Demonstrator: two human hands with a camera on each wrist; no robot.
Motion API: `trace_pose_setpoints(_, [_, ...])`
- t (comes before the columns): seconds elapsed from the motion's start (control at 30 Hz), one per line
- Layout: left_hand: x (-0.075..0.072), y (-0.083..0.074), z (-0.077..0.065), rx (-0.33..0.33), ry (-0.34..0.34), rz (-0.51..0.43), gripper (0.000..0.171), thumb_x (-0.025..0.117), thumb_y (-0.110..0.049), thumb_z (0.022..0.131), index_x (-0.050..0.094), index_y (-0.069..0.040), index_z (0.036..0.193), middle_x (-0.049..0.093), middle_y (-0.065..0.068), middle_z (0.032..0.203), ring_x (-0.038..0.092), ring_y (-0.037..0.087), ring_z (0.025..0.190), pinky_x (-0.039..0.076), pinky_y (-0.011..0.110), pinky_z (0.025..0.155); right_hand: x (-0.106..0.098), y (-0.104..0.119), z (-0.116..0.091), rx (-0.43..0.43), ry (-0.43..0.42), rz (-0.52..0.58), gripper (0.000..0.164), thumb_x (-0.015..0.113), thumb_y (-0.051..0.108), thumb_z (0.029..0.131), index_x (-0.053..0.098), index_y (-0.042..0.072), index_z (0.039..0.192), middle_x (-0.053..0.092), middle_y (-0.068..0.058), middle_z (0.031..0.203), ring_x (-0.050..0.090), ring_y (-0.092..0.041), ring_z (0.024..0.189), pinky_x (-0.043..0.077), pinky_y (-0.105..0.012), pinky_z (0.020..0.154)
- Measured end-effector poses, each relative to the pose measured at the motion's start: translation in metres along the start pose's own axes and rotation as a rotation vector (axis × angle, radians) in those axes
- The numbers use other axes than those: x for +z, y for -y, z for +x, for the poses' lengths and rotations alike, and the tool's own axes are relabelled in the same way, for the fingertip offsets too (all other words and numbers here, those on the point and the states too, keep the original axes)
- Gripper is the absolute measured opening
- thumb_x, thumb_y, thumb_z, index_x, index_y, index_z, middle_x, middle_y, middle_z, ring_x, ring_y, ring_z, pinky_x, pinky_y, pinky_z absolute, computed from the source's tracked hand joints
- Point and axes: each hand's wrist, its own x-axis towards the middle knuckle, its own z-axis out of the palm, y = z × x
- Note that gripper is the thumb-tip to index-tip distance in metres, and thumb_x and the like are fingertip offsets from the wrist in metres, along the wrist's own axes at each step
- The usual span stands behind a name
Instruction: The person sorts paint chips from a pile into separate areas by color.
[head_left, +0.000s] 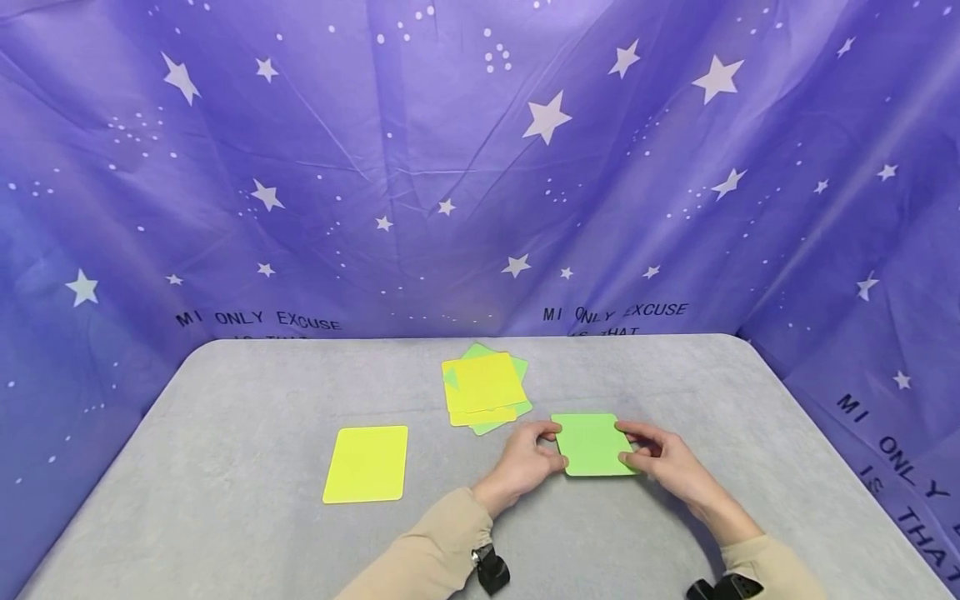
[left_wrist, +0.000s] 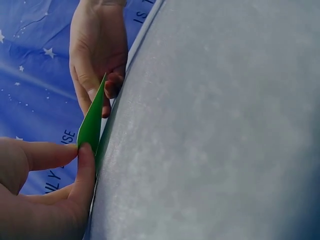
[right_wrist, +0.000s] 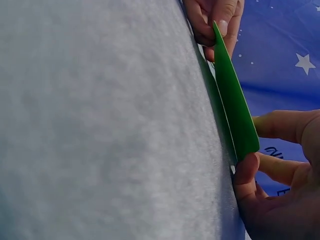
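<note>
A green square card [head_left: 595, 445] with rounded corners is held by its two side edges, just above the table or touching it; I cannot tell which. My left hand [head_left: 522, 461] pinches its left edge between thumb and fingers. At the opposite edge my right hand [head_left: 670, 462] grips it the same way. Both wrist views show the green card [left_wrist: 91, 127] tilted and seen nearly edge-on, with a hand at each end. A yellow card [head_left: 367, 464] lies flat to the left of my left hand. Whether more cards lie beneath the green one is unclear.
Behind the hands, a loose pile of yellow and green cards [head_left: 486, 383] lies fanned at odd angles. The grey table [head_left: 247, 400] has rounded far corners. A purple-blue curtain [head_left: 450, 150] with white stars and lettering hangs behind it and along both sides.
</note>
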Motion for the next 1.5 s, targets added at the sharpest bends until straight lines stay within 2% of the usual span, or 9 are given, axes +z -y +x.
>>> trace_pose_setpoints(0.13, [0.000, 0.001, 0.001, 0.011, 0.007, 0.045, 0.047, 0.066, 0.013, 0.075, 0.057, 0.013, 0.120, 0.056, 0.011, 0.104, 0.067, 0.027, 0.078, 0.052, 0.026, 0.065, 0.002, -0.001, 0.000, -0.007, 0.003, -0.004, 0.055, 0.068, 0.003, 0.085, 0.047, -0.014, 0.133, 0.051, -0.019, 0.109, 0.047, -0.010, 0.072, 0.042, -0.022, 0.055])
trace_pose_setpoints(0.27, [-0.001, 0.000, 0.001, 0.020, 0.011, 0.102, 0.046, 0.067, 0.012, 0.074, 0.058, 0.013, 0.119, 0.058, 0.010, 0.101, 0.067, 0.020, 0.073, 0.051, 0.024, 0.065, 0.003, 0.001, -0.001, -0.019, 0.013, -0.024, 0.055, 0.069, 0.002, 0.085, 0.046, -0.016, 0.132, 0.051, -0.017, 0.106, 0.045, -0.010, 0.070, 0.041, -0.022, 0.054])
trace_pose_setpoints(0.37, [-0.002, -0.001, 0.001, 0.028, 0.023, 0.105, 0.045, 0.066, 0.012, 0.074, 0.058, 0.014, 0.118, 0.058, 0.009, 0.100, 0.066, 0.018, 0.065, 0.050, 0.022, 0.064, 0.002, 0.003, -0.003, -0.036, 0.024, -0.048, 0.055, 0.069, 0.001, 0.084, 0.047, -0.016, 0.131, 0.052, -0.017, 0.105, 0.044, -0.010, 0.069, 0.040, -0.022, 0.054])
trace_pose_setpoints(0.53, [-0.004, -0.001, 0.001, 0.018, 0.041, 0.067, 0.045, 0.061, 0.015, 0.074, 0.058, 0.014, 0.118, 0.057, 0.008, 0.098, 0.065, 0.020, 0.055, 0.049, 0.019, 0.058, 0.001, 0.005, -0.003, -0.041, 0.026, -0.107, 0.052, 0.070, 0.001, 0.082, 0.051, -0.014, 0.128, 0.054, -0.016, 0.103, 0.045, -0.011, 0.068, 0.040, -0.022, 0.055])
trace_pose_setpoints(0.7, [-0.005, 0.000, 0.000, 0.011, 0.041, 0.040, 0.043, 0.060, 0.015, 0.073, 0.060, 0.011, 0.116, 0.057, 0.010, 0.099, 0.066, 0.025, 0.058, 0.051, 0.022, 0.057, 0.001, 0.005, -0.002, -0.053, 0.030, -0.153, 0.052, 0.071, 0.005, 0.082, 0.053, -0.013, 0.127, 0.055, -0.016, 0.103, 0.044, -0.013, 0.069, 0.039, -0.023, 0.056])
trace_pose_setpoints(0.83, [-0.006, 0.002, -0.001, 0.001, 0.060, -0.011, 0.042, 0.062, 0.013, 0.075, 0.060, 0.008, 0.116, 0.057, 0.010, 0.101, 0.066, 0.029, 0.062, 0.053, 0.027, 0.061, -0.001, 0.003, -0.003, -0.044, 0.026, -0.110, 0.052, 0.070, 0.004, 0.084, 0.051, -0.014, 0.128, 0.055, -0.018, 0.106, 0.045, -0.012, 0.069, 0.040, -0.023, 0.055])
trace_pose_setpoints(1.0, [-0.010, 0.003, -0.003, -0.025, 0.076, -0.086, 0.039, 0.062, 0.010, 0.080, 0.060, 0.006, 0.118, 0.055, 0.010, 0.103, 0.063, 0.019, 0.062, 0.054, 0.029, 0.065, 0.000, 0.003, -0.002, -0.021, -0.009, -0.046, 0.051, 0.069, 0.004, 0.086, 0.050, -0.011, 0.131, 0.055, -0.018, 0.109, 0.047, -0.010, 0.071, 0.041, -0.023, 0.054])
trace_pose_setpoints(1.17, [-0.017, 0.004, -0.005, -0.046, 0.078, -0.145, 0.036, 0.060, 0.010, 0.081, 0.058, 0.008, 0.117, 0.053, 0.011, 0.101, 0.060, 0.014, 0.063, 0.055, 0.029, 0.065, 0.006, 0.006, 0.002, -0.028, -0.036, -0.036, 0.048, 0.068, 0.005, 0.087, 0.052, -0.009, 0.130, 0.055, -0.017, 0.108, 0.047, -0.010, 0.071, 0.040, -0.023, 0.052])
trace_pose_setpoints(1.5, [-0.032, -0.001, -0.009, -0.035, 0.030, -0.162, 0.038, 0.059, 0.010, 0.080, 0.057, 0.010, 0.118, 0.053, 0.015, 0.102, 0.061, 0.014, 0.064, 0.057, 0.031, 0.064, 0.020, 0.014, 0.012, -0.079, -0.050, -0.026, 0.043, 0.067, 0.003, 0.087, 0.055, -0.008, 0.127, 0.057, -0.016, 0.104, 0.048, -0.010, 0.069, 0.040, -0.022, 0.053])
